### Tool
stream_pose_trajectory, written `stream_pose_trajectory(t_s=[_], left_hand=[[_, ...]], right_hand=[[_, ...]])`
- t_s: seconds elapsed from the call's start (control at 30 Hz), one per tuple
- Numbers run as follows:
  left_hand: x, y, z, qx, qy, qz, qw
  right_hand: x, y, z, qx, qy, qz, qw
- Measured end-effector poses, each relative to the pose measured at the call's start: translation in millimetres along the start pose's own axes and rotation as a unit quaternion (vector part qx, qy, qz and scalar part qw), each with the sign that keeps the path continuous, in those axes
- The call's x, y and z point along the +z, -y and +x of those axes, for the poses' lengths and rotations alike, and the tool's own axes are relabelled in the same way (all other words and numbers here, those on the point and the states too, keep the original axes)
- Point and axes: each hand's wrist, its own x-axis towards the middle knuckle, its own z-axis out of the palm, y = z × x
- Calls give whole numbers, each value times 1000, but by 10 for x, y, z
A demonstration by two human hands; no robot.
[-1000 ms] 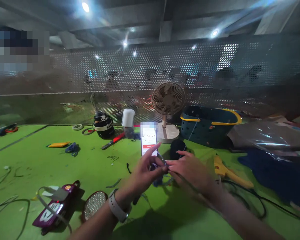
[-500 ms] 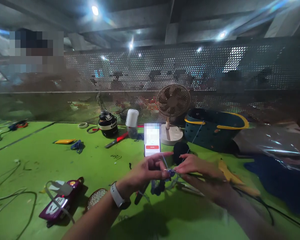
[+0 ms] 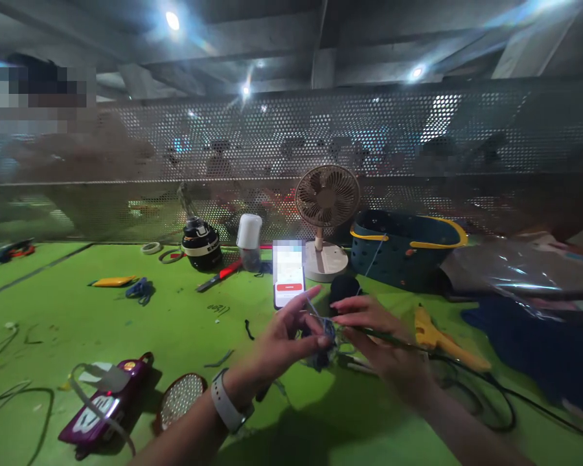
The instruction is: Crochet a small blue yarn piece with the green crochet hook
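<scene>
My left hand [image 3: 282, 340], a pale watch [image 3: 227, 401] on its wrist, pinches a small blue-grey crochet piece [image 3: 324, 356] between thumb and fingers. Its index finger is stretched out, with a strand of yarn [image 3: 313, 307] running down from it to the work. From the right, my right hand [image 3: 381, 327] grips a thin crochet hook [image 3: 379, 334] whose tip meets the piece close to the left fingertips. The exact stitch is too small to make out. Just behind the hands sits a dark round ball [image 3: 344, 291], partly covered by the right fingers.
A lit phone [image 3: 288, 294] stands before a small fan [image 3: 326, 196]. To the right are a dark basket [image 3: 393, 262] with yellow handles and a yellow glue gun [image 3: 442, 340] with its cable. A purple power bank [image 3: 109, 408] and a round studded object [image 3: 182, 398] lie left.
The view swung left and back right. Both hands stay together at the crochet piece, which has turned and now hangs bunched under the left fingertips. The hook remains in my right hand.
</scene>
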Motion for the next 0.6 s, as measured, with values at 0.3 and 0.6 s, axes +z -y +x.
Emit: stream_pose_trajectory(t_s=[0.3,0.6], left_hand=[[62,-116,-8,10,-71,27,997],[161,25,-11,-4,-117,-57,992]], right_hand=[[6,24,-58,41,-16,-52,998],[42,-142,-139,-317,-34,-362,876]])
